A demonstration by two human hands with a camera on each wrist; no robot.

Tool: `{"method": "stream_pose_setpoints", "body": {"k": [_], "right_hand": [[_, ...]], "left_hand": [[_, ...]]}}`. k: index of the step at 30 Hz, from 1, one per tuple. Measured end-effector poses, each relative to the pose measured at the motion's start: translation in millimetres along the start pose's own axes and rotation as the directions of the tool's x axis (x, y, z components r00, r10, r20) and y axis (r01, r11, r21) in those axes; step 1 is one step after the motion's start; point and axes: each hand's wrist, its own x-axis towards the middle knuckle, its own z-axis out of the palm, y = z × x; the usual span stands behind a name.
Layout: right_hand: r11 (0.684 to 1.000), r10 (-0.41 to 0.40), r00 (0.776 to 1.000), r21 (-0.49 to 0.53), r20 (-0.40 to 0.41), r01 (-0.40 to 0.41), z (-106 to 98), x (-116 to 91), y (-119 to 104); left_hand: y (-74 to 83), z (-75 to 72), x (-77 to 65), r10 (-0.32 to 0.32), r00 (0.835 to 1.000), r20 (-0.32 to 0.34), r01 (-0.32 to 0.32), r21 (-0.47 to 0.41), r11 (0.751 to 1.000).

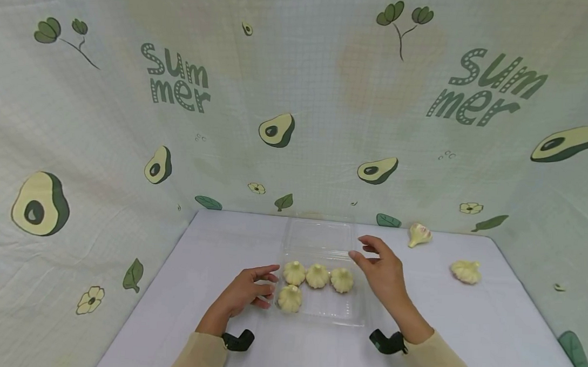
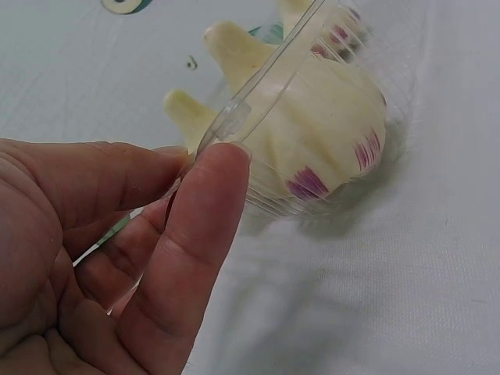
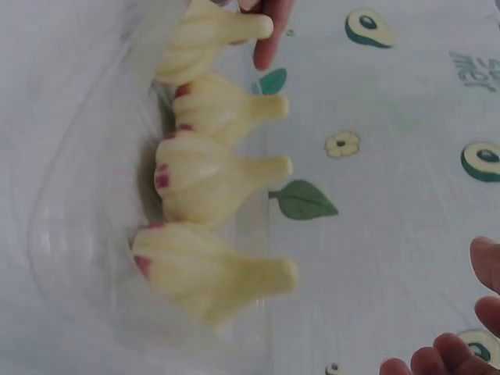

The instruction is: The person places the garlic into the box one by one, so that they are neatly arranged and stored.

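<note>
A clear plastic clamshell box point(image 1: 326, 308) lies with its lid point(image 1: 318, 235) folded back toward the wall. Inside are several garlic bulbs point(image 1: 317, 276): three in a row at the back and one at the front left. My left hand point(image 1: 246, 291) pinches the box's left rim between thumb and finger, close beside a purple-marked bulb point(image 2: 312, 125) in the left wrist view. Over the box's right side, near the hinge, hovers my right hand point(image 1: 380, 270), its fingers loosely bent around nothing. In the right wrist view its fingertips point(image 3: 488, 266) stand apart from the bulbs.
Two loose garlic bulbs lie on the white table point(image 1: 430, 318) to the right: one bulb point(image 1: 419, 234) near the back edge, another bulb point(image 1: 466, 271) closer in. A cloth point(image 1: 326, 98) printed with avocados encloses the back and sides.
</note>
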Motion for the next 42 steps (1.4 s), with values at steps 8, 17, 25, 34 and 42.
{"method": "stream_pose_setpoints", "body": {"k": [8, 17, 25, 34, 42], "right_hand": [[0.998, 0.07, 0.988, 0.007, -0.141, -0.07, -35.3, 10.7, 23.3], [0.994, 0.097, 0.951, -0.02, -0.295, -0.108, -73.8, 15.5, 58.8], [0.972, 0.121, 0.902, -0.136, -0.415, -0.193, -108.2, 14.5, 91.3], [0.908, 0.302, 0.848, -0.138, -0.436, -0.395, -135.1, 16.8, 140.9], [0.824, 0.497, 0.82, -0.141, -0.286, -0.549, -144.2, 20.0, 178.1]], "left_hand": [[0.0, -0.5, 0.0, -0.001, 1.0, -0.004, 0.001, -0.007, 1.0], [-0.5, -1.1, 0.3, -0.008, 1.0, -0.001, 0.008, -0.008, 1.0], [-1.5, -1.4, 0.8, -0.007, 1.0, 0.001, 0.008, -0.008, 1.0], [-1.8, -2.9, 0.9, 0.008, 1.0, 0.007, -0.008, -0.008, 1.0], [-1.4, -2.2, 1.2, 0.006, 1.0, 0.008, -0.006, -0.003, 1.0]]}}
